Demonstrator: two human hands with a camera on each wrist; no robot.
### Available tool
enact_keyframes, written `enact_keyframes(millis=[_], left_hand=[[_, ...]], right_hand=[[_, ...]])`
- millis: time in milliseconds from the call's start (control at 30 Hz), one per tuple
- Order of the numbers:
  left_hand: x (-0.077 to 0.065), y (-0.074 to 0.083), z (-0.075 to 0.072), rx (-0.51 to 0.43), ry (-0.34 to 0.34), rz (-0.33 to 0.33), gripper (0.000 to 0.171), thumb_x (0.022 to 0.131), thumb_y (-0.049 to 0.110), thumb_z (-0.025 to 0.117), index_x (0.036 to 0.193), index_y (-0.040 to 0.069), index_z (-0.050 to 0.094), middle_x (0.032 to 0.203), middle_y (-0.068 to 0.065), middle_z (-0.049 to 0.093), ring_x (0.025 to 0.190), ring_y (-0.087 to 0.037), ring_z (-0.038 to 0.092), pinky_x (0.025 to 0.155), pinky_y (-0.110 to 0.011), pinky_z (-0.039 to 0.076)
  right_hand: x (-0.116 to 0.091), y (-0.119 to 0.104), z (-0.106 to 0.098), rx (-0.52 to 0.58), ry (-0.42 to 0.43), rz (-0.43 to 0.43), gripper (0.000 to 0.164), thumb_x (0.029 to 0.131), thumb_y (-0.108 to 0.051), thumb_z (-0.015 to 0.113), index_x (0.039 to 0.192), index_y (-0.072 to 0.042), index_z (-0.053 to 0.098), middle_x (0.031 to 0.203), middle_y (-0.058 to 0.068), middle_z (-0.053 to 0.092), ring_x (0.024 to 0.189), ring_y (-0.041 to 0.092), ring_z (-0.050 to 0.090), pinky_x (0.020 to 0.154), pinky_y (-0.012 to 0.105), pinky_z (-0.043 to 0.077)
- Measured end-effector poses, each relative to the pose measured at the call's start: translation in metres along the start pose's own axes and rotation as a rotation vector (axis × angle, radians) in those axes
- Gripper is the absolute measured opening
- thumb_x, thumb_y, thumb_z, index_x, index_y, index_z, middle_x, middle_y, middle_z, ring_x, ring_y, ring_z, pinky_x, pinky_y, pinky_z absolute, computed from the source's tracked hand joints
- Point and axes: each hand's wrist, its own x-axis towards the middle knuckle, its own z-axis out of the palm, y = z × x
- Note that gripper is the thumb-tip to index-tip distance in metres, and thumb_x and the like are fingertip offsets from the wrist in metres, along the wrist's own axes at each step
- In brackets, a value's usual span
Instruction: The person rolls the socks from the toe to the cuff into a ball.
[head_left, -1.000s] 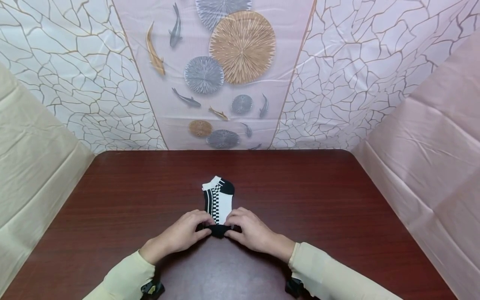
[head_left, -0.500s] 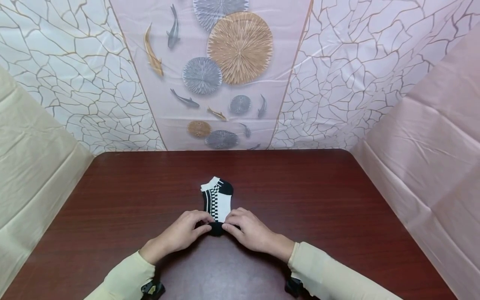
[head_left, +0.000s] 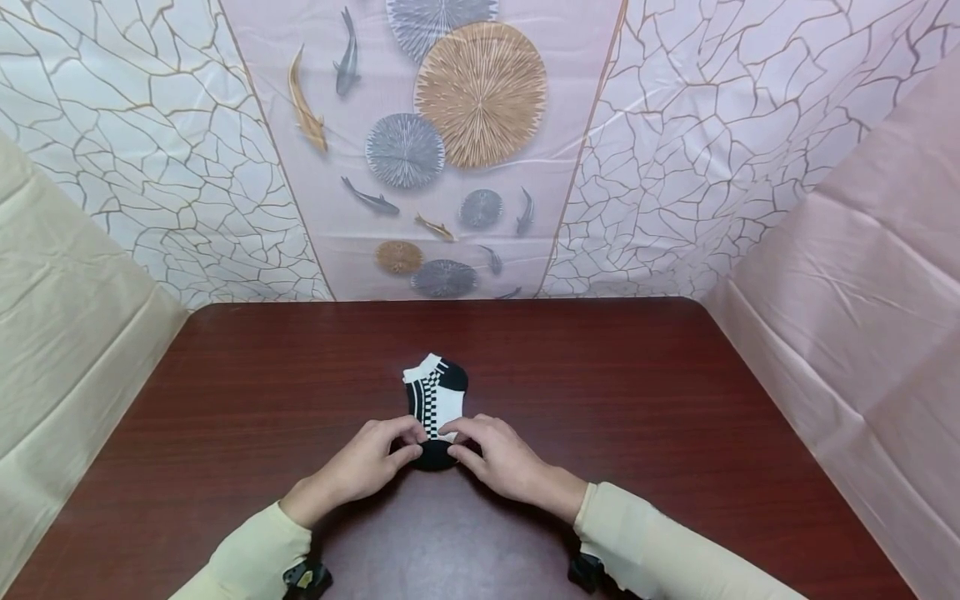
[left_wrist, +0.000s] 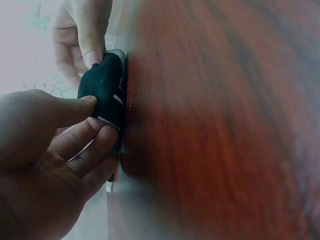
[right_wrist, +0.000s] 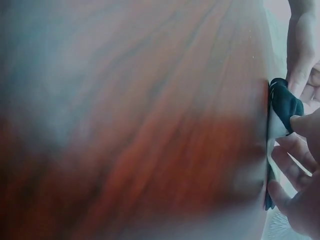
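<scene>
A black-and-white ankle sock (head_left: 450, 406) with a checkered strip lies on the table. Its white cuff and a black patch point to the far side, and its black end (head_left: 435, 456) bulges up toward me. My left hand (head_left: 369, 460) holds the left side of that end, thumb on the black fabric and fingers curled beside it. On the right side my right hand (head_left: 504, 458) pinches the same end, its thumb tip on the black fabric (right_wrist: 285, 104) in the right wrist view. From the left wrist view, both thumbs touch the raised black part (left_wrist: 104, 86). Whether a second sock lies underneath, I cannot tell.
The dark red-brown table (head_left: 637, 392) extends around the hands. Behind it hangs a patterned cloth (head_left: 480, 92) with fish and round motifs. Plain pale cloths close off the left (head_left: 75, 350) and right (head_left: 862, 333) sides.
The black end has become smoother and more rounded, shifting slightly away from me. The right hand's index finger has lifted and reached over the white part. Both hands stay almost in place.
</scene>
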Motion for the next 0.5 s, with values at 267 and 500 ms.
enact_keyframes(millis=[267, 500], left_hand=[[0.0027, 0.0021, -0.0002, 0.012, 0.015, -0.04, 0.011, 0.092, 0.004, 0.071, 0.096, 0.014, 0.069, 0.078, 0.011, 0.066, 0.077, -0.003, 0.06, 0.076, -0.033, 0.051], [0.0037, 0.004, -0.0018, 0.018, 0.014, -0.062, 0.009, 0.092, 0.004, 0.071, 0.095, 0.013, 0.07, 0.078, 0.011, 0.067, 0.078, -0.004, 0.061, 0.078, -0.035, 0.051]], right_hand=[[0.0002, 0.0032, 0.003, 0.118, 0.089, -0.089, 0.019, 0.088, -0.001, 0.076, 0.101, -0.012, 0.068, 0.104, -0.003, 0.063, 0.093, 0.01, 0.062, 0.081, 0.029, 0.053], [0.0, 0.0035, 0.0054, 0.16, 0.073, -0.143, 0.026, 0.083, -0.005, 0.082, 0.107, -0.01, 0.072, 0.11, -0.002, 0.064, 0.101, 0.011, 0.062, 0.086, 0.025, 0.051]])
